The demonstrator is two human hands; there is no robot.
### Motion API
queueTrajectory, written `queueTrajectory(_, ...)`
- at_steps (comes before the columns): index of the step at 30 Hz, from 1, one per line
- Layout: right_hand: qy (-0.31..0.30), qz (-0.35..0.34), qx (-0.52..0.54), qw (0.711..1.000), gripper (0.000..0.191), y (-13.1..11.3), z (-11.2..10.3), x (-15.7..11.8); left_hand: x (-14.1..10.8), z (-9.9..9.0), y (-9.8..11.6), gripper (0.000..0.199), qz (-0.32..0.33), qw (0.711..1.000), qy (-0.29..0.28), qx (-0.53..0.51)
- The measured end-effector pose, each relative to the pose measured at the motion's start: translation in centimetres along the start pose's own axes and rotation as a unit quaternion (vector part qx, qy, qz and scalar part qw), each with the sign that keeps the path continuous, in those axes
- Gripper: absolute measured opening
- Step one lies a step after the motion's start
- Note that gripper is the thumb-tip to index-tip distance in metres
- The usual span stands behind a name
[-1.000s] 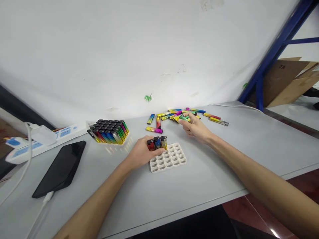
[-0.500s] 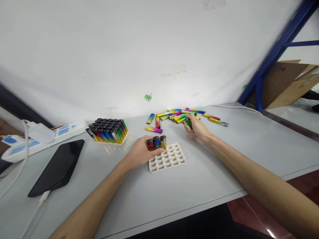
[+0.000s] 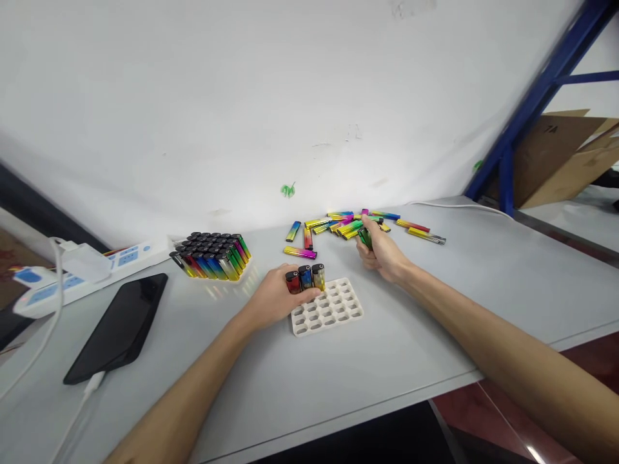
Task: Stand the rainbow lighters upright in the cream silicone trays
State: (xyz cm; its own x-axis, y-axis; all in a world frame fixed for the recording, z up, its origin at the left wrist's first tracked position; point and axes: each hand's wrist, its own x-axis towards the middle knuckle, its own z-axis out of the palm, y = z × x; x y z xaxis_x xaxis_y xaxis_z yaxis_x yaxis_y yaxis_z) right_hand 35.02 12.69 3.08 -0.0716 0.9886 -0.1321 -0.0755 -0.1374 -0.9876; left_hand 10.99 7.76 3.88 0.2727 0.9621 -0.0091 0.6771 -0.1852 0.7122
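Note:
My left hand [image 3: 280,295] is closed around a row of three upright lighters [image 3: 305,278], red, blue and gold, at the back left of a white tray with slots [image 3: 338,313]. Their lower ends are hidden by the thumb and fingers. At the near edge of a loose pile of shiny lighters [image 3: 341,225], my right hand [image 3: 378,248] is closed on a green lighter [image 3: 365,238], its black top toward me. Left of the hands stands a second tray, packed with upright black-topped lighters [image 3: 213,254].
A black phone [image 3: 116,328] with a white charging cable [image 3: 80,409] lies at the left. Behind it runs a white power strip [image 3: 145,256]. The white wall [image 3: 271,116] borders the table's back; a blue frame post [image 3: 507,180] and cardboard boxes [image 3: 556,154] are at the right.
The view has shifted slightly. Both hands keep their grips, and the lighters and trays stay where they were.

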Motion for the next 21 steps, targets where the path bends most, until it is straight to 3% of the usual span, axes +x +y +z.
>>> queueTrajectory(12, 0.008, 0.004, -0.016, 1.0, 0.051, -0.16, 0.42, -0.23, 0.1, -0.03, 0.02, 0.035, -0.016, 1.0, 0.003, 0.019)
queueTrajectory(16, -0.018, -0.047, -0.041, 0.998, 0.048, 0.28, 0.44, -0.13, 0.03, -0.12, 0.1, 0.035, -0.016, 1.0, -0.002, 0.013)
queueTrajectory(21, -0.101, -0.127, -0.139, 0.977, 0.038, -0.06, 0.44, -0.84, -0.05, -0.1, 0.13, 0.036, -0.009, 1.0, -0.001, -0.007)
